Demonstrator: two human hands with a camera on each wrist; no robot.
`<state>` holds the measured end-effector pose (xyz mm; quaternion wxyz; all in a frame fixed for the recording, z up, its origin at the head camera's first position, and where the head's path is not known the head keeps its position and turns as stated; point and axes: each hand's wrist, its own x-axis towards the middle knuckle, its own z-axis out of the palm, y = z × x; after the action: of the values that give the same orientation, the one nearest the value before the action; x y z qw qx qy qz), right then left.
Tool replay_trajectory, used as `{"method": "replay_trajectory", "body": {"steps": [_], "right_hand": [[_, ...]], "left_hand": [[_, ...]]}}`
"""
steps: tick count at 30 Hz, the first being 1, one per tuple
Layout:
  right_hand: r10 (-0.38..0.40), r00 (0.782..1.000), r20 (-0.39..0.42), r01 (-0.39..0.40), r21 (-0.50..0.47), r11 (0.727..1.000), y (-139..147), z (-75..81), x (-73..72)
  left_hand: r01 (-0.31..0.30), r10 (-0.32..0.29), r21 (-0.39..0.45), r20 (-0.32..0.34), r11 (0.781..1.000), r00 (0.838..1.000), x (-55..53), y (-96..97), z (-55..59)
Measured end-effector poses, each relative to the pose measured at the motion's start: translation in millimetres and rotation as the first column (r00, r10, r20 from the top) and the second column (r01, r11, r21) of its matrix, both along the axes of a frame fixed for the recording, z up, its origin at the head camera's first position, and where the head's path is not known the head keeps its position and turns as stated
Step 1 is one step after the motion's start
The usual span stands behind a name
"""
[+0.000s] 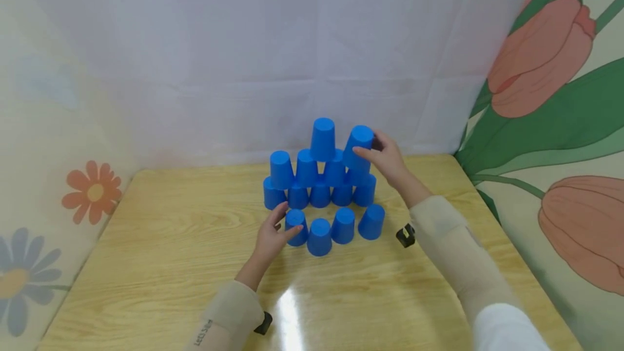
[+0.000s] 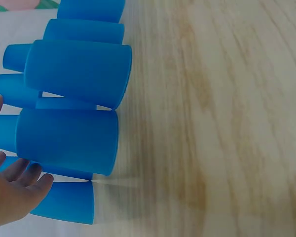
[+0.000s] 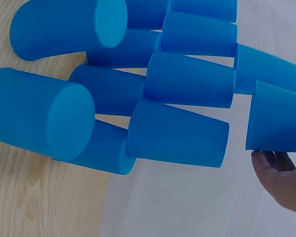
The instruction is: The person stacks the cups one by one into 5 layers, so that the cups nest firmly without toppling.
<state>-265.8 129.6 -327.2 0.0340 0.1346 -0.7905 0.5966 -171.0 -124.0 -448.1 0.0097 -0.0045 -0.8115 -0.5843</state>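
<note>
My right hand grips an upside-down blue cup by its side at the right end of a cup pyramid. In the right wrist view a gap shows between this held cup and the second-row cup below it. One cup stands alone on the third level, left of the held one. My left hand is beside the leftmost front cup, thumb and fingers spread on either side. The left wrist view has that cup standing on the table between them.
Several more upside-down cups stand in front of the pyramid, among them a middle one and the rightmost. The pyramid's bottom row rests on the wooden table. A white cloth hangs behind.
</note>
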Motion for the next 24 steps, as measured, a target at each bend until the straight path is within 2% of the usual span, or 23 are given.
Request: {"method": "replay_trajectory", "body": {"steps": [10, 24], "right_hand": [[-0.088, 0.994, 0.066, 0.087, 0.025, 0.996, -10.3, 0.1, -21.2], [-0.09, 0.992, 0.094, 0.087, 0.035, 0.996, -12.0, -2.2, -32.1]], "left_hand": [[-0.024, 0.023, -0.011, -0.016, 1.0, 1.0, 0.8, 2.9, -9.1], [-0.044, 0.044, 0.01, 0.023, 0.999, 0.999, 0.1, 3.8, -18.2]]}}
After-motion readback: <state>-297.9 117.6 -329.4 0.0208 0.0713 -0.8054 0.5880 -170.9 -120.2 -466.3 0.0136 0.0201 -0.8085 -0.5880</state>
